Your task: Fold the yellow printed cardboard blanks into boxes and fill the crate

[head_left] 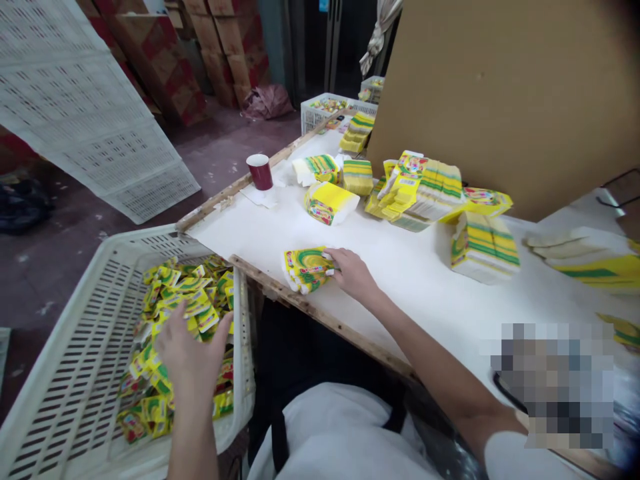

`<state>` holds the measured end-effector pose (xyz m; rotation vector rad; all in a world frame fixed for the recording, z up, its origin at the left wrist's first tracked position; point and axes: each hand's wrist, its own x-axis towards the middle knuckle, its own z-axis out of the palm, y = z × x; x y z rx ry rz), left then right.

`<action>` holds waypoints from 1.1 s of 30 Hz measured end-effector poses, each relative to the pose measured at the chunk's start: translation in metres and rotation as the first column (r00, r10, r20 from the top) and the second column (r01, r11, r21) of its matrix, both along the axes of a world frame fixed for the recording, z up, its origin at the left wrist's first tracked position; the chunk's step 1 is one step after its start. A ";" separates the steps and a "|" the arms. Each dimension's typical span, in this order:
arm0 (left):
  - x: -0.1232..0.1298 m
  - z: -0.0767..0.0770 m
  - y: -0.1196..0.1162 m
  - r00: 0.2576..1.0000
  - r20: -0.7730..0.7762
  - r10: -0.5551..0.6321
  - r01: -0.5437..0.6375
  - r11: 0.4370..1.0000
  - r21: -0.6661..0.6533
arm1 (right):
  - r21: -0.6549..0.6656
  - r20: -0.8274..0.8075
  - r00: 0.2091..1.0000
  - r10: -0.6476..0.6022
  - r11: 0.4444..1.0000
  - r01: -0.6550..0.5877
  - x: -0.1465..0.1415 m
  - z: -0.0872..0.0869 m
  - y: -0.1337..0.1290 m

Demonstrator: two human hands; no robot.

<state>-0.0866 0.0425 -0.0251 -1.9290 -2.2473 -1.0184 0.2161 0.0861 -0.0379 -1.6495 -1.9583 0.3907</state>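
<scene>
My left hand (187, 350) is over the white plastic crate (75, 353), thumb and fingers spread, with nothing visible in its grasp. Below it lies a heap of small yellow and green packets (187, 300). On the white tabletop, my right hand (351, 272) has its fingers closed on the right edge of a small bunch of yellow and green printed packets (304, 268). That bunch lies near the table's front edge, partly fanned out. What my right fingertips press on is partly hidden.
Stacks of yellow and green printed pieces (437, 190) stand across the table, several of them banded. A dark red cup (259, 172) is near the left edge. A tan board (500, 93) rises behind. More crates (315, 120) and cardboard boxes (155, 67) are beyond.
</scene>
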 end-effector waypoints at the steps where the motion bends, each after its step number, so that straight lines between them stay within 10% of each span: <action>1: 0.007 -0.002 -0.002 0.994 0.093 -0.066 0.067 0.998 -0.014 | 0.007 -0.004 1.000 0.006 1.000 -0.006 -0.001 0.001 0.001; 4: 0.039 -0.011 -0.009 0.842 0.489 -0.228 0.300 0.951 -0.074 | 0.032 -0.005 1.000 0.007 0.999 -0.007 -0.003 0.013 -0.005; 7: 0.078 -0.013 -0.015 0.485 0.806 -0.340 0.553 0.833 0.018 | -0.010 -0.162 0.986 0.044 0.999 -0.046 -0.011 0.028 -0.026; 11: 0.121 0.004 -0.016 0.158 0.901 -0.403 0.534 0.803 0.265 | -0.169 -0.698 0.704 0.129 0.926 -0.337 -0.043 0.031 -0.064; 14: 0.134 0.020 -0.010 0.213 0.888 -0.407 0.362 0.877 0.315 | -0.137 -0.907 0.414 0.069 0.883 -0.448 -0.071 0.023 -0.085; 23: 0.124 0.014 -0.012 0.439 0.808 -0.394 0.172 0.919 0.354 | -0.160 -0.967 0.241 -0.080 0.928 -0.336 -0.068 0.027 -0.077; 33: 0.129 0.008 -0.018 0.286 0.919 -0.271 0.280 0.941 0.190 | -0.138 -0.989 0.096 -0.110 0.922 -0.361 -0.056 0.028 -0.073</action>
